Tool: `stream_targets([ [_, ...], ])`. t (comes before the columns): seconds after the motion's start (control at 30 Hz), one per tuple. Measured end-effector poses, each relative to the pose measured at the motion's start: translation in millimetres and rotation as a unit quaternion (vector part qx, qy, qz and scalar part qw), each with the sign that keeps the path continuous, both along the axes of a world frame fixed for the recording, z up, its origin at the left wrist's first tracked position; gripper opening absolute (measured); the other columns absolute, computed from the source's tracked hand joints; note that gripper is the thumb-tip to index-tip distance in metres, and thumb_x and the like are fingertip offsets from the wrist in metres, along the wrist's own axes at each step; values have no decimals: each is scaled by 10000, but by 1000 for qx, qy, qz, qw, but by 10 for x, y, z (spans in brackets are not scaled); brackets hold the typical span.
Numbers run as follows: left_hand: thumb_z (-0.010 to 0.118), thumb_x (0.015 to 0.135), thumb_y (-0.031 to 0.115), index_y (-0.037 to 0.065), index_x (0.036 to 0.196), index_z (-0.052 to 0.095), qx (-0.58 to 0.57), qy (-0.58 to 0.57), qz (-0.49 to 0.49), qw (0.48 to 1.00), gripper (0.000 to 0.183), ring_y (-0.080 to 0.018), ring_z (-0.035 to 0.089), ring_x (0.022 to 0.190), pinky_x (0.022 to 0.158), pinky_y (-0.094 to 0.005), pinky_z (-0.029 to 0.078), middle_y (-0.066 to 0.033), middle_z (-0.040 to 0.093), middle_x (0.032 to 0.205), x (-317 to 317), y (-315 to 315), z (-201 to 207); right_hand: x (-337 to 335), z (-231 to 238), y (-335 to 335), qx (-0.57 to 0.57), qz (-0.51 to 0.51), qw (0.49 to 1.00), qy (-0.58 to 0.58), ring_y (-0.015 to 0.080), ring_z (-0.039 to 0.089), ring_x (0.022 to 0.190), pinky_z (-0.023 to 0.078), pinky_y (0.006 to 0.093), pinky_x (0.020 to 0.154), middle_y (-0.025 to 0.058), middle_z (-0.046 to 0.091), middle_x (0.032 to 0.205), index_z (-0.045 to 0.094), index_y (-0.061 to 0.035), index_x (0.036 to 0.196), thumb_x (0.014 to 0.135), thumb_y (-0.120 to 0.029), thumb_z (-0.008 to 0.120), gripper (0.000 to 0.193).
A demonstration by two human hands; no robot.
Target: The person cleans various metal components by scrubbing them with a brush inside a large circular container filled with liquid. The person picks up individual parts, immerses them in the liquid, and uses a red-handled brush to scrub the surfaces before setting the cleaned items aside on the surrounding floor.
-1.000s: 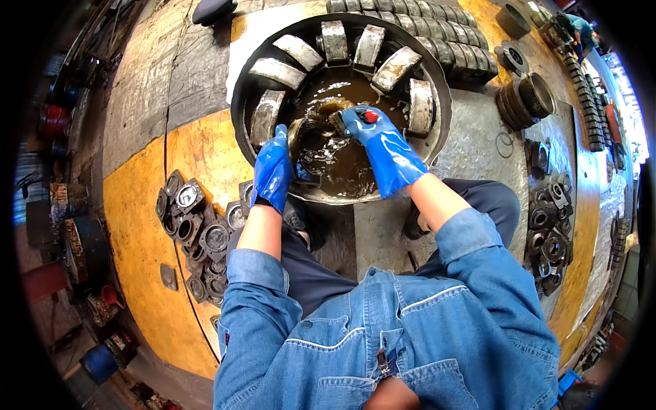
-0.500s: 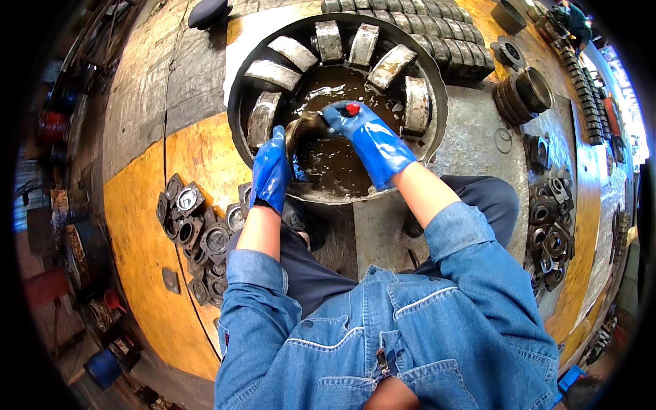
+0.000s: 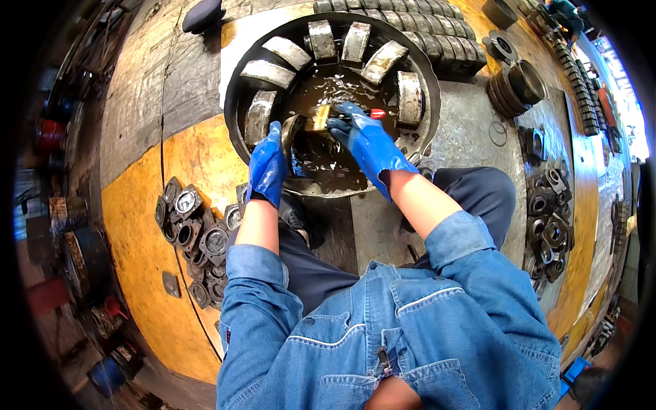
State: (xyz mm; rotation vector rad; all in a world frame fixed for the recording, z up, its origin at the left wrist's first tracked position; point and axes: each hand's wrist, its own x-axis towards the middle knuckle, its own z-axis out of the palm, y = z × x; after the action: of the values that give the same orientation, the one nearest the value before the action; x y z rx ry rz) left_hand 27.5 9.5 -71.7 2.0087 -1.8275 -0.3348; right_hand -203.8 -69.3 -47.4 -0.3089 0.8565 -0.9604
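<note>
My left hand (image 3: 268, 165), in a blue rubber glove, is closed on a dark curved metal piece (image 3: 292, 132) at the left of a round metal basin (image 3: 435, 102). My right hand (image 3: 369, 140), gloved alike, grips a brush (image 3: 320, 117). Its bristle end points left toward the metal piece, and a red handle end sticks out right of the fingers. Below both hands lies dark brown liquid (image 3: 335, 160) in the basin. Several pale, wet curved metal blocks (image 3: 409, 99) stand around the basin's inner wall.
Rows of dark metal blocks (image 3: 444, 51) lie behind the basin. Metal flanges (image 3: 215, 240) are heaped at my left and more ring parts (image 3: 550, 225) at my right. Large rings (image 3: 526, 82) stand at the far right. A dark rounded object (image 3: 203, 15) sits far left.
My right hand has turned, and the brush with it: the bristles show more plainly and the red end now points right. My left hand stays on the metal piece. The view has shifted slightly.
</note>
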Motion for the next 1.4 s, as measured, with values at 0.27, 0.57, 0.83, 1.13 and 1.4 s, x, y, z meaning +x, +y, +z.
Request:
stream_targets([
  [0.27,515,1085,225,5,1423,582,10,-7,23,1000,408,-459,700,1111,933,-494,549,-347,707,1159,-115,-2,174,120,209,615,-102,173,963,178,129,708,813,566,273,730,32,761,957,734,-33,1207,1033,-299,692,321],
  [0.57,530,1044,94,13,1466,519,4,-22,9,1000,430,-516,684,1083,914,-541,555,-358,697,1135,-230,-45,297,-250,101,333,-232,385,760,469,109,630,705,529,298,680,25,703,738,763,-72,903,958,-322,640,283],
  [0.83,501,1067,79,7,1482,511,2,29,13,1000,422,-499,694,1064,905,-517,562,-347,700,1141,-114,-24,124,5,358,590,5,137,987,82,155,734,856,585,277,737,60,748,987,710,-46,1121,1050,-293,655,263],
  [1.13,503,1054,55,34,1493,523,44,-11,27,999,440,-477,682,1113,936,-504,552,-341,682,1203,-190,-40,274,-250,-131,121,-335,318,732,501,300,715,782,558,421,765,144,735,836,752,-116,919,966,-368,626,286],
  [1.4,415,1123,196,1,1389,594,5,-18,15,1000,375,-489,681,1102,937,-518,541,-330,701,1170,-133,31,201,-79,-97,-250,-239,113,898,352,151,632,759,532,344,716,45,695,798,737,-68,892,940,-341,688,282],
])
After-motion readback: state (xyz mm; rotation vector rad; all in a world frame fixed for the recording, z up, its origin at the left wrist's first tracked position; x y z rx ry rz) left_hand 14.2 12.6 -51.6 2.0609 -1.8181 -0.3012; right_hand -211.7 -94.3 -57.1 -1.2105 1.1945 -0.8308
